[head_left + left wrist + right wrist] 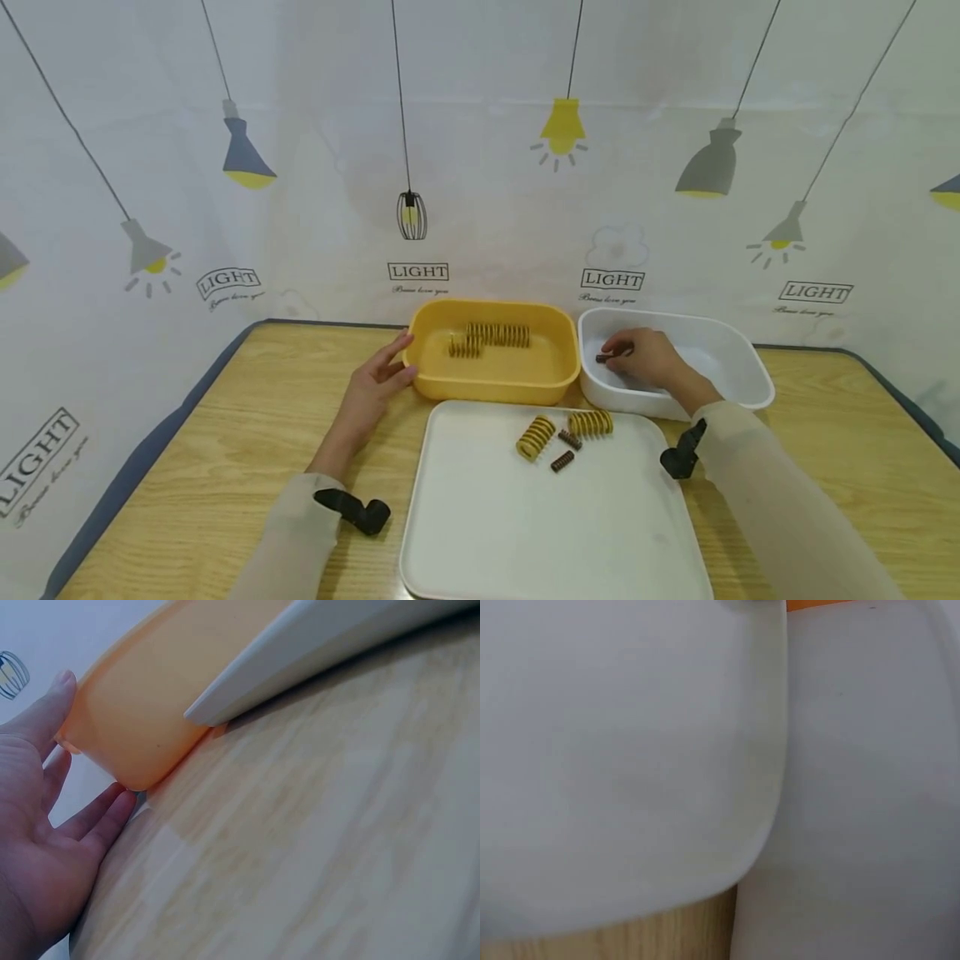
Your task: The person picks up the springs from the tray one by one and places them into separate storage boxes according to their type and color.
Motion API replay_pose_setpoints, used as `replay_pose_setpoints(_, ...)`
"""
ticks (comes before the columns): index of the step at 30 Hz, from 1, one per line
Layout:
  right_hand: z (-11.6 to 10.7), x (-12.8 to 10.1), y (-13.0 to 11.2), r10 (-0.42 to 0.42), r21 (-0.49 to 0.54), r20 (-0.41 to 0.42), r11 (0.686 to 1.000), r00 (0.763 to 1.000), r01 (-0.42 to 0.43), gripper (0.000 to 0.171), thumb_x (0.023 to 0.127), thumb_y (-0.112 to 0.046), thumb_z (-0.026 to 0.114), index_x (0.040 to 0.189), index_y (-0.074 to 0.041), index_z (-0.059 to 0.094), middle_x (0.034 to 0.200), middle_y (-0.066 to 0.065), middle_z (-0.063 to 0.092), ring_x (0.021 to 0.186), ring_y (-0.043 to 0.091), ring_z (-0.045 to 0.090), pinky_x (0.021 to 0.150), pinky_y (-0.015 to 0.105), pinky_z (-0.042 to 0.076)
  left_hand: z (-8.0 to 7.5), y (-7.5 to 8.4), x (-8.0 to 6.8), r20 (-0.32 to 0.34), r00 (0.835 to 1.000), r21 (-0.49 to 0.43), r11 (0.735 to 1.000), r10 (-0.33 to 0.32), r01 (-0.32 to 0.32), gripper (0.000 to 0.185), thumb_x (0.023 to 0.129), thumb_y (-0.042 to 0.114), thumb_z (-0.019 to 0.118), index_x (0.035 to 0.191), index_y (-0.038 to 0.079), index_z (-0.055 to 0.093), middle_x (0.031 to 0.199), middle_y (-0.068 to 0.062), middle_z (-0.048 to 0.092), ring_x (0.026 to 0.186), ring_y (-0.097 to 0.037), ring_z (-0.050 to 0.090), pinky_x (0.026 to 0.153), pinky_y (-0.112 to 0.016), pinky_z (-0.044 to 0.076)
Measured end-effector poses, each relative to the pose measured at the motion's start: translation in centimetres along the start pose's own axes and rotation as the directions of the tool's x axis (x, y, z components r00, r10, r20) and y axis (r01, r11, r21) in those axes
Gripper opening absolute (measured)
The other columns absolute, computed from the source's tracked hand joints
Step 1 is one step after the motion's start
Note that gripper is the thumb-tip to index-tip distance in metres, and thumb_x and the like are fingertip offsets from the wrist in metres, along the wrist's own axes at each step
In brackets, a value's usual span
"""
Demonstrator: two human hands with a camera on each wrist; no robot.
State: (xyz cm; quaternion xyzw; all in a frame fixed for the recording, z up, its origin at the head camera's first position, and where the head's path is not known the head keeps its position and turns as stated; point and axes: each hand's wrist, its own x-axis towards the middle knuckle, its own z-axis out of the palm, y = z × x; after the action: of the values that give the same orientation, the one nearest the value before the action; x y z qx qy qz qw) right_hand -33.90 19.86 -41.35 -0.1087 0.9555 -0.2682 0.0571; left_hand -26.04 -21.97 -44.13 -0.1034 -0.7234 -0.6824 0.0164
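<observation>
My left hand (372,385) rests with straight fingers against the left end of a yellow bin (495,385); the left wrist view shows the fingers (101,817) touching the bin's corner (135,727). Yellow springs (491,337) lie inside it. My right hand (647,356) is inside a white bin (738,367), pinching a small dark spring (604,357). On a white tray (487,517) in front lie two yellow springs (536,437) (590,422) and two small dark springs (562,461) (569,439). The right wrist view shows only white bin wall (615,750) and tray (870,787).
All stands on a wooden table (225,433) backed by a curtain printed with lamps. The table's left edge (142,467) is dark blue. A black strap sits on each wrist (352,508) (682,454).
</observation>
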Motion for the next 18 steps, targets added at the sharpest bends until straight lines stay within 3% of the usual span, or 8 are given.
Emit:
replay_pose_setpoints(7,-0.4,-0.1,0.0,-0.054,0.013,-0.075,0.998,0.996,0.056,0.021,0.086,-0.005,0.070,0.106,-0.001,0.069,0.107,0.019,0.065,0.101,0.033,0.059,0.088,0.046,0.049,0.5,1.9,-0.6,0.014,1.000,-0.006,1.000,-0.015,0.016,0.056,0.094,0.010,0.061,0.145,0.005,0.039,0.155,0.000,0.026,0.127,-0.040,0.041,0.089,-0.017,0.045)
replay_pose_setpoints(18,-1.6,-1.4,-0.7,-0.091,0.055,-0.123,0.994,0.988,0.099,0.023,0.089,-0.011,0.068,0.111,-0.004,0.068,0.110,0.018,0.064,0.091,0.030,0.062,0.077,0.042,0.052,-0.1,-0.5,0.3,-0.007,1.000,0.015,1.000,-0.022,0.022,0.056,0.093,0.020,0.064,0.145,0.016,0.043,0.152,0.012,0.030,0.127,-0.031,0.044,0.091,-0.018,0.045)
